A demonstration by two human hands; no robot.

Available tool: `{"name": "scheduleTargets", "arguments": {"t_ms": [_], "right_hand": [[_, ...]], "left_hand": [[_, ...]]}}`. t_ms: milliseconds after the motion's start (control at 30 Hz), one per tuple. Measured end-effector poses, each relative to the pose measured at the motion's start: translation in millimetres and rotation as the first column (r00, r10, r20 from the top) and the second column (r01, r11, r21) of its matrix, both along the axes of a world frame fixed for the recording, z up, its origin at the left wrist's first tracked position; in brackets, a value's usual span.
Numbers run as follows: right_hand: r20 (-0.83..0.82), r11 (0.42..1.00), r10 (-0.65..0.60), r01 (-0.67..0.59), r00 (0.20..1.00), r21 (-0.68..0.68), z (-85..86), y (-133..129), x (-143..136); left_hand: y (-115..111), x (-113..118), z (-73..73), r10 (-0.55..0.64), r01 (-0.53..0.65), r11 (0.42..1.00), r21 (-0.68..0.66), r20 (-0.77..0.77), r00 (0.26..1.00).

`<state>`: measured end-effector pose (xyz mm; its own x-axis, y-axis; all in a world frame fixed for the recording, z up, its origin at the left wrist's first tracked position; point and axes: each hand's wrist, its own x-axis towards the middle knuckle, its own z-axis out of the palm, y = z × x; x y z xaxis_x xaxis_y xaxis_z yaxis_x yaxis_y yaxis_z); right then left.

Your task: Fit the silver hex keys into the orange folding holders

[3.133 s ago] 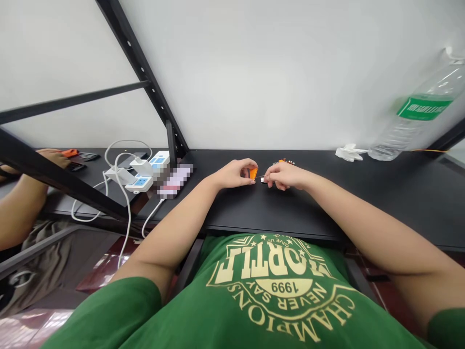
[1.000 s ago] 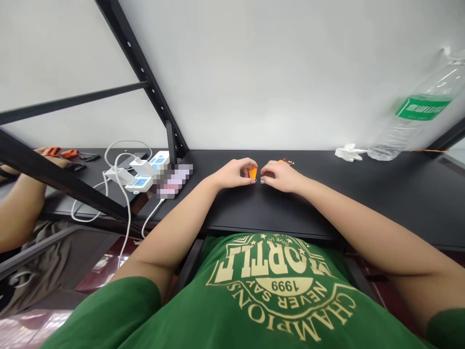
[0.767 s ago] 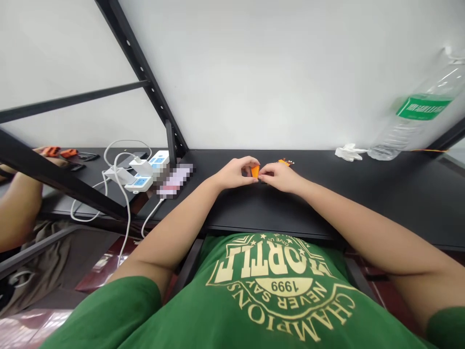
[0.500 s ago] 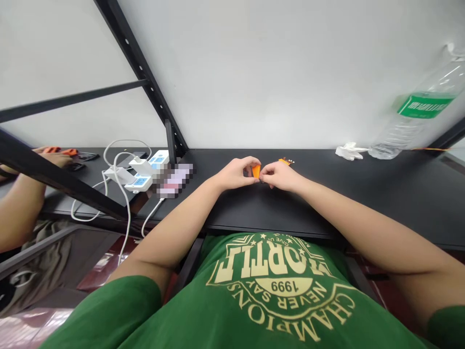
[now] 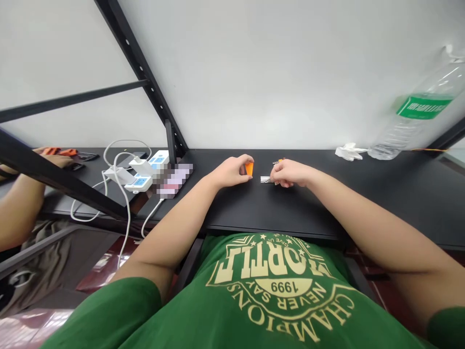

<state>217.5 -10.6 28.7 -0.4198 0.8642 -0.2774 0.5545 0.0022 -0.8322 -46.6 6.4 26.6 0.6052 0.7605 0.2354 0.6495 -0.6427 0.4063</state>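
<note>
My left hand point(image 5: 236, 171) is closed in a pinch round a small orange plastic piece point(image 5: 249, 168), held upright at the table top. To its right, my right hand point(image 5: 290, 173) has its fingers drawn together on several thin silvery metal rods point(image 5: 266, 179). The rods lie side by side, their ends sticking out to the left of the fingertips. Just behind the right hand is another small orange and dark thing point(image 5: 279, 162), mostly covered by the hand, its kind unclear. A gap of bare table separates the two hands.
A black table point(image 5: 363, 203) runs along a white wall. On the left are a phone point(image 5: 177, 179), a power strip point(image 5: 140, 182) with white cables, and a black metal frame post point(image 5: 141, 68). A crumpled tissue point(image 5: 350, 151) and a clear bottle point(image 5: 410, 121) are on the right. A co-worker's hand point(image 5: 58, 159) shows far left.
The hands have moved apart: the left slightly left with the orange piece, the right to the right. Silvery rods now show between them, at the right fingertips.
</note>
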Motion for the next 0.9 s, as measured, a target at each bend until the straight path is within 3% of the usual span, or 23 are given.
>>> {"name": "scheduleTargets", "arguments": {"t_ms": [100,300,433,500,567,667,900], "right_hand": [[0.152,0.993,0.119,-0.115,0.981,-0.030,3.9,-2.9,0.2],[0.473,0.970,0.105,-0.196,0.875,0.146,10.2,-5.9,-2.6],[0.489,0.880,-0.021,-0.216,0.872,0.422,2.5,-1.9,-0.2],[0.501,0.819,-0.016,-0.276,0.865,0.503,-4.5,-1.1,-1.5],[0.538,0.792,0.021,-0.343,0.842,0.505,-11.4,-1.0,-4.5],[0.558,0.805,0.054,-0.367,0.828,0.467,-18.2,-0.2,-8.9],[0.561,0.794,0.077,-0.391,0.824,0.466,-17.5,2.3,-7.5]], "left_hand": [[0.4,0.4,-0.4,-0.010,0.012,0.999,-0.036,0.044,0.999],[-0.4,0.7,-0.1,-0.012,0.021,0.996,-0.090,0.101,0.995],[-0.6,0.6,-0.3,-0.016,0.029,0.994,-0.107,0.124,0.992],[-0.8,0.9,-0.5,-0.022,0.037,0.993,-0.113,0.130,0.991],[-1.2,1.3,-0.5,-0.018,0.034,0.993,-0.117,0.133,0.991],[-1.6,1.7,-0.2,-0.008,0.024,0.992,-0.124,0.126,0.992],[-1.9,1.2,0.1,-0.017,0.033,0.991,-0.127,0.124,0.992]]}}
